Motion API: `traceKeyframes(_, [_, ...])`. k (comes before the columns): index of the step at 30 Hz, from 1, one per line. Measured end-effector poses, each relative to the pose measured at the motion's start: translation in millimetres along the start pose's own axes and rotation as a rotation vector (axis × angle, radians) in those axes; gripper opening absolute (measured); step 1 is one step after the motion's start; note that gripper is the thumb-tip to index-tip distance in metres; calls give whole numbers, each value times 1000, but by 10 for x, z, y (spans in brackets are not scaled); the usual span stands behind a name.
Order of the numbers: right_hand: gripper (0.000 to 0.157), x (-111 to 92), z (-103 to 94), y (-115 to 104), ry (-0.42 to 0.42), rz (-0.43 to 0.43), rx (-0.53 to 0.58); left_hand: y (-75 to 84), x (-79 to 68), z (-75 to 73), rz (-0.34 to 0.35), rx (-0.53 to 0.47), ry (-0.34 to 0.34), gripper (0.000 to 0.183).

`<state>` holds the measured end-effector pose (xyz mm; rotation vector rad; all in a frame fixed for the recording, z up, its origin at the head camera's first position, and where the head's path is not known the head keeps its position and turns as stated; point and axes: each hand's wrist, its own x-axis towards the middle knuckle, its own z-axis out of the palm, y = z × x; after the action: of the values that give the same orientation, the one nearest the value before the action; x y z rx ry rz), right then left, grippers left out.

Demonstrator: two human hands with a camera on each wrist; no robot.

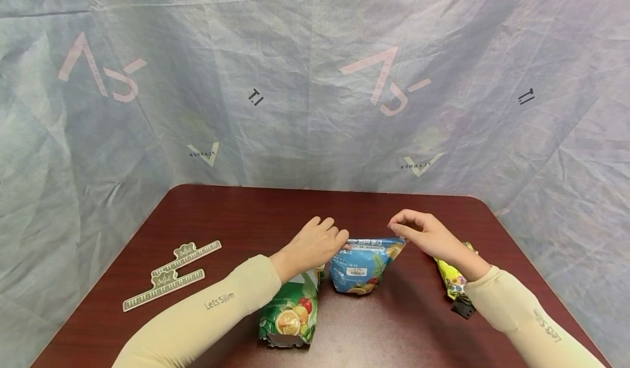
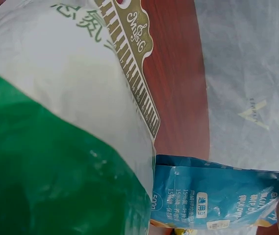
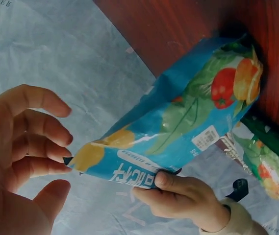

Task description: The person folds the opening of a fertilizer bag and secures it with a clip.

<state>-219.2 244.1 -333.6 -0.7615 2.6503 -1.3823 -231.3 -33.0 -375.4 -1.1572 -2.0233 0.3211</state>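
Observation:
My left hand [image 1: 320,243] pinches the top edge of a blue plastic pouch [image 1: 356,267] between thumb and fingers. The pouch stands on the table, printed with fruit, a leaf and a white barcode label. Bent fingers of my right hand [image 3: 26,147] surround the pouch's upper right corner, with a gap between thumb and fingertips. Behind my left wrist, a green and white bag [image 1: 290,310] with fruit pictures partly hides under the forearm; its green side [image 2: 46,166] fills much of the left wrist view.
Two flat piano-key rulers [image 1: 164,288] with "Music" lettering lie on the left of the dark red table [image 1: 236,209]. A yellow flowered bag [image 1: 450,275] lies beneath my right forearm, a small black piece [image 1: 463,307] at its near end. Grey cloth [image 1: 305,111] surrounds the table.

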Motion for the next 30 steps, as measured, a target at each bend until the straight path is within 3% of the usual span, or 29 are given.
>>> traceKeyframes(6, [7,-8,64,-49,106,-133,-160,3,-2,19,-5,-3,30,30])
traceKeyframes(15, [10,12,195,-92,219,-337,-363,3,-7,46,-7,-8,46,32])
traceKeyframes(23, [17,14,286,-97,280,-451,-551,-2,1,66,-11,-4,77,33])
traceKeyframes(30, [16,43,364,-75,282,-545,-602,-2,-3,69,-14,-6,85,35])
